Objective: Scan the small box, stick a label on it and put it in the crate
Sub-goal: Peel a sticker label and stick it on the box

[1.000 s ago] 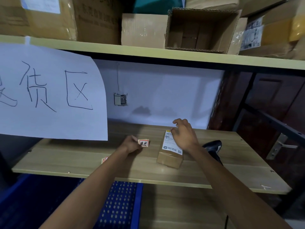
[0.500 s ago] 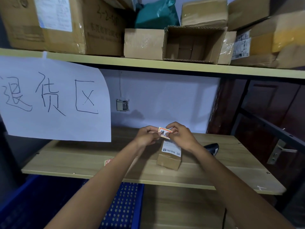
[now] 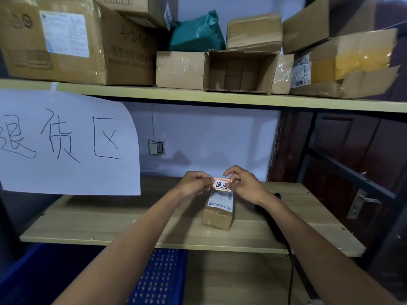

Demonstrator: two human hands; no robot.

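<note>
A small brown cardboard box [image 3: 217, 217] with a white shipping slip on top lies on the wooden shelf [image 3: 110, 225]. Just above its far end, a small white label [image 3: 222, 185] with a red border and black writing is pinched between both hands. My left hand [image 3: 193, 183] grips the label's left edge, my right hand [image 3: 244, 183] its right edge. A blue perforated crate [image 3: 160, 278] sits below the shelf at the lower left. A black scanner [image 3: 272, 213] lies on the shelf, mostly hidden behind my right forearm.
A large white paper sign [image 3: 66, 142] with handwriting hangs from the upper shelf at left. Several cardboard boxes, one lying open [image 3: 240, 71], and a green bag crowd the upper shelf. The scanner cable hangs over the shelf's front edge. Dark metal rack posts [image 3: 343, 175] stand at right.
My left hand carried the label from the shelf up to the box, and my right hand left the box top to pinch the label's other edge. The view tilted upward.
</note>
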